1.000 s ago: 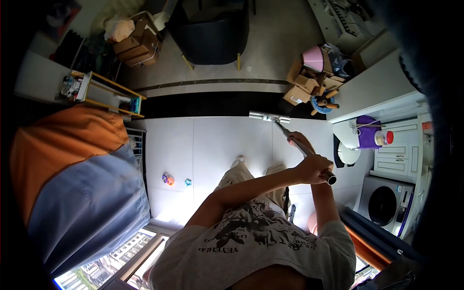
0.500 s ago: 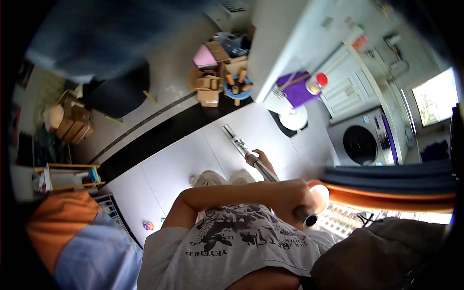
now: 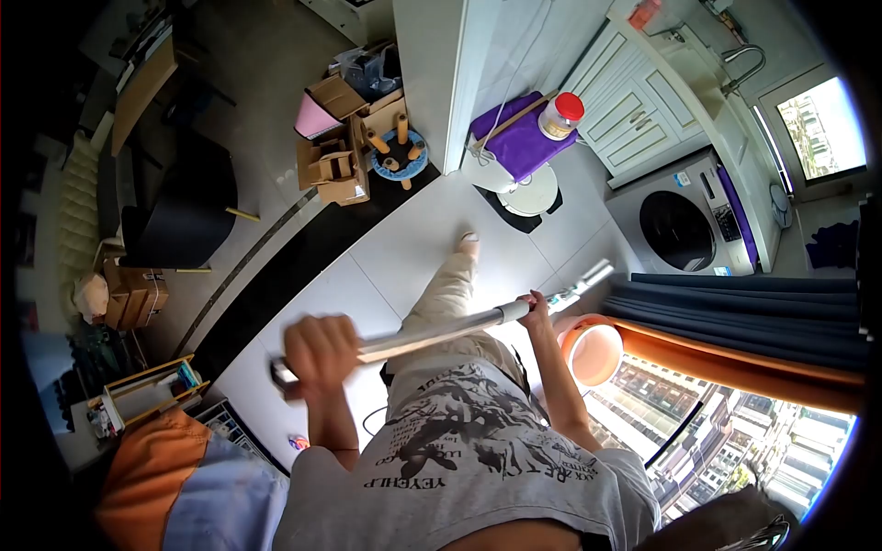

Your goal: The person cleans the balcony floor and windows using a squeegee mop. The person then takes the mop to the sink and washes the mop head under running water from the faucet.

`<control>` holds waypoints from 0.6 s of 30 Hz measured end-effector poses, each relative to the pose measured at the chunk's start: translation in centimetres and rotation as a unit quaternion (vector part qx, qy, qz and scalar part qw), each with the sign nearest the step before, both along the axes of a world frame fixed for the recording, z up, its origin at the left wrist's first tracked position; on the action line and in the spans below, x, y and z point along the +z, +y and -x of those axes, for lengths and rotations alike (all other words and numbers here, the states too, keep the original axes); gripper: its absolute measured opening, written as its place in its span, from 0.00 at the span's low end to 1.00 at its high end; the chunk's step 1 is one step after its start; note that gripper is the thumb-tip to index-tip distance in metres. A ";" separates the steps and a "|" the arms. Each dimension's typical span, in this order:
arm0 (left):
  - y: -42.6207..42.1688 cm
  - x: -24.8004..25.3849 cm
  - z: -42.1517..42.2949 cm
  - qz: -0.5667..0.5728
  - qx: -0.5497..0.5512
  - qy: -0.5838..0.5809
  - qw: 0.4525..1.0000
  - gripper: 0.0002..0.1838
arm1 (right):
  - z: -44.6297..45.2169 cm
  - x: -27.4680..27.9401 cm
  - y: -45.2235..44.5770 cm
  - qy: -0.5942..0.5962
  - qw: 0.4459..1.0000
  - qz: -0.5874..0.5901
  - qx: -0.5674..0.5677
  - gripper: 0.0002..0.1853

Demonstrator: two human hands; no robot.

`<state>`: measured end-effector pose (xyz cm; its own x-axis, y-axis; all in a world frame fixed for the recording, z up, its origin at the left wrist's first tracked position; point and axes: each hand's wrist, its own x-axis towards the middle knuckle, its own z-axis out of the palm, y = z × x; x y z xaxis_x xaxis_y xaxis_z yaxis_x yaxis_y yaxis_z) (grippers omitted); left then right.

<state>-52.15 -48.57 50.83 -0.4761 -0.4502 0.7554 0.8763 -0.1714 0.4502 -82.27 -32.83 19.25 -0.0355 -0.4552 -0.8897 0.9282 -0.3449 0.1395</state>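
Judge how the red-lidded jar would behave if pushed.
The jar would probably roll if knocked over, since its body looks round. The purple cloth beneath might shift with it, as it looks loosely draped. Its evenly curved wall suggests stiffness.

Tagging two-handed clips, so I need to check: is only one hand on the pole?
No, the left hand is around the pole near one end, and the right hand holds it nearer the other.

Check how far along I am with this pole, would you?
Done: the pole and its silver head look joined. In hand: your left hand grips near the far end, your right hand near the head, with the pole across your body. Left: I can't tell how much; the head appears near the pink bucket, but nothing visible marks a finish.
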 end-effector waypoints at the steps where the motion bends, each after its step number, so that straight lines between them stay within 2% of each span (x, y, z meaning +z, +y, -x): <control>1: -2.4 -1.5 -0.4 -0.024 -0.023 0.026 0.999 0.11 | 0.6 0.2 -0.8 0.014 1.000 0.000 -0.021 0.17; 3: -5.7 -5.5 -3.1 -0.162 0.084 -0.014 0.983 0.13 | 1.4 0.9 -2.6 0.002 0.999 0.018 -0.029 0.16; 4: -7.1 -7.8 -4.6 -0.264 0.145 -0.023 0.953 0.14 | 1.2 0.5 -3.6 0.079 0.996 0.011 -0.029 0.15; 5: -8.3 -10.3 -6.0 -0.360 0.194 -0.031 0.912 0.15 | 1.0 1.0 -4.3 0.084 0.995 0.007 -0.056 0.15; 6: -9.4 -13.2 -7.6 -0.401 0.233 -0.072 0.883 0.17 | 0.5 2.9 -5.0 0.126 0.990 0.025 -0.065 0.16; 7: -10.6 -17.4 -9.0 -0.414 0.258 -0.086 0.869 0.17 | 0.8 5.3 -5.8 0.101 0.990 0.074 -0.072 0.12; 8: -11.1 -19.3 -7.7 -0.479 0.374 -0.110 0.786 0.18 | 1.9 6.0 -6.3 0.128 0.986 0.101 -0.039 0.11; 9: -12.2 -23.7 -8.3 -0.460 0.326 -0.079 0.822 0.19 | 3.5 7.4 -6.7 0.104 0.983 0.146 -0.028 0.11; 10: -12.9 -26.1 -7.3 -0.486 0.313 -0.077 0.812 0.19 | 5.1 7.6 -6.9 0.102 0.976 0.191 -0.022 0.10; 11: -13.0 -27.3 -4.6 -0.472 0.363 -0.110 0.796 0.19 | 7.0 7.9 -7.2 0.137 0.970 0.199 -0.007 0.10; 13: -13.7 -31.5 -1.4 -0.545 0.354 -0.117 0.751 0.18 | 10.8 8.5 -8.2 0.213 0.944 0.251 0.021 0.09; 14: -13.7 -32.6 0.4 -0.605 0.351 -0.119 0.705 0.18 | 12.7 9.1 -8.5 0.227 0.931 0.284 0.033 0.07; 15: -13.2 -32.7 2.8 -0.600 0.397 -0.196 0.666 0.17 | 14.4 10.2 -8.7 0.233 0.930 0.283 0.019 0.07; 16: -12.9 -34.1 3.8 -0.581 0.368 -0.229 0.689 0.17 | 15.9 11.5 -9.2 0.266 0.923 0.274 0.048 0.07; 17: -13.0 -34.5 6.1 -0.616 0.397 -0.253 0.631 0.17 | 17.6 12.3 -9.8 0.298 0.914 0.265 0.077 0.06; 18: -12.8 -35.2 7.8 -0.650 0.374 -0.248 0.614 0.15 | 19.3 11.9 -10.1 0.302 0.900 0.304 0.080 0.06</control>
<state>-59.95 -61.37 15.62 0.2035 -0.7523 -0.6266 0.7393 -0.3015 0.6021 -101.52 -42.96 31.11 -0.3199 -0.8934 -0.3154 0.9289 -0.2302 -0.2901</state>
